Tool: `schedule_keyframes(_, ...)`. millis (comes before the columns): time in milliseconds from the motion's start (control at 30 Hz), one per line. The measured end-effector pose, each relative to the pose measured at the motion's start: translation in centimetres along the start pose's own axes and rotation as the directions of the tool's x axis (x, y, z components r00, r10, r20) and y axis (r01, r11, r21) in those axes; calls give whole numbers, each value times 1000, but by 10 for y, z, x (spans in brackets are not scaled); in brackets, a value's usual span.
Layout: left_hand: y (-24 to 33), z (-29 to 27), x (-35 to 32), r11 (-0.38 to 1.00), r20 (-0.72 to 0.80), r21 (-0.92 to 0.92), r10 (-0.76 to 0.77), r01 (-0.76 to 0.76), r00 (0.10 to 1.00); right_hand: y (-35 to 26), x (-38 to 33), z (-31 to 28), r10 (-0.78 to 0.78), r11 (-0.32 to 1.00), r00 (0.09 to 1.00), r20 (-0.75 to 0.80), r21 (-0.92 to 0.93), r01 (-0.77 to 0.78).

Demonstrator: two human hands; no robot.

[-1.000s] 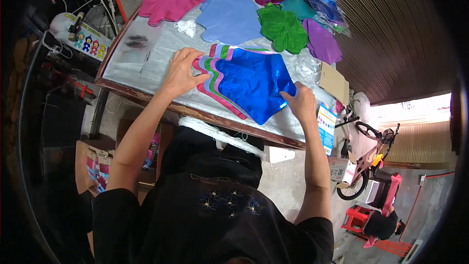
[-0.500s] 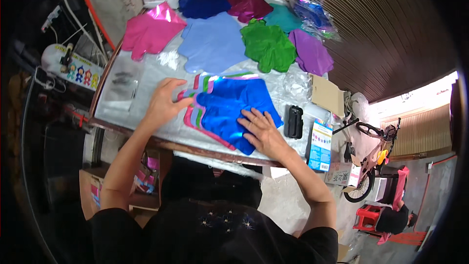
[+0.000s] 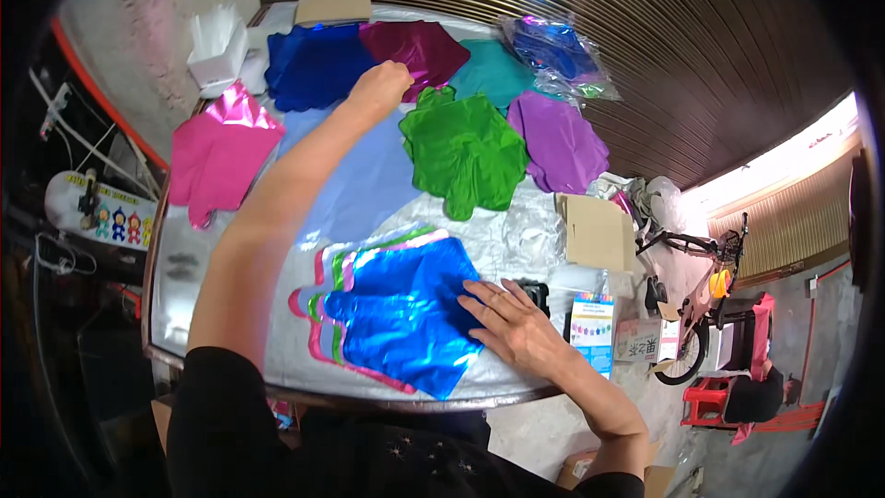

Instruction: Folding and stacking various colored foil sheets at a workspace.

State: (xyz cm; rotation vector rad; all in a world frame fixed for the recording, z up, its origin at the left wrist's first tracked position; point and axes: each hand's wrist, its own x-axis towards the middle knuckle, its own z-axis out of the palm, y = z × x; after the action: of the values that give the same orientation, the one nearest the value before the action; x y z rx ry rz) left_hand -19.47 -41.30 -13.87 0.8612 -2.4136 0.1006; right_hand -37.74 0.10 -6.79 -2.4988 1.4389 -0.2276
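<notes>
My left hand (image 3: 382, 92) reaches across the table to the maroon foil balloon (image 3: 430, 48), its fingers closed at that balloon's near left edge. Flat and uninflated, a shiny blue foil balloon (image 3: 406, 300) tops a fanned stack near the front edge. Pink, green and pale blue layers show along its left side. On the right edge of this stack rests my right hand (image 3: 516, 323), fingers spread. Beyond the stack lie a light blue balloon (image 3: 359, 186), partly hidden by my left forearm, and a green balloon (image 3: 466, 148).
Around them are dark blue (image 3: 313, 69), teal (image 3: 495, 74), purple (image 3: 559, 143) and pink foil pieces (image 3: 221, 159). A clear-wrapped bundle (image 3: 558, 51) lies far right. Cardboard (image 3: 595, 232), a black case (image 3: 536, 293) and a printed packet (image 3: 592, 318) sit at the right; a white box (image 3: 218, 57) stands back left.
My left hand has left the stack's left side and moved far forward to the maroon balloon. My right hand stays at the stack, now nearer its right edge. The view has shifted.
</notes>
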Motion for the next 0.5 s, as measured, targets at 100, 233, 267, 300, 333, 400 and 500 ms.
schedule_keyframes(100,-27,49,29,994,68,104,37,-44,997,13,2,-12,46,999,999,9,-9,-46)
schedule_keyframes(233,-32,76,47,987,117,157,18,-36,993,35,-7,-20,78,995,997,-5,-64,-78)
schedule_keyframes(267,-37,79,45,987,122,155,17,-36,992,39,-6,-20,80,995,997,-3,-60,-80)
schedule_keyframes(300,-41,80,44,990,144,126,38,-56,989,43,-4,-22,76,995,997,-5,-59,-76)
schedule_keyframes(333,-45,81,41,992,166,99,58,-75,984,47,-2,-22,70,996,998,-7,-58,-70)
schedule_keyframes(400,-40,77,43,993,190,58,86,-98,978,54,5,-24,78,995,997,-5,-56,-78)
schedule_keyframes(500,-29,65,42,991,285,40,108,-124,953,65,19,-25,43,994,999,18,-100,-41)
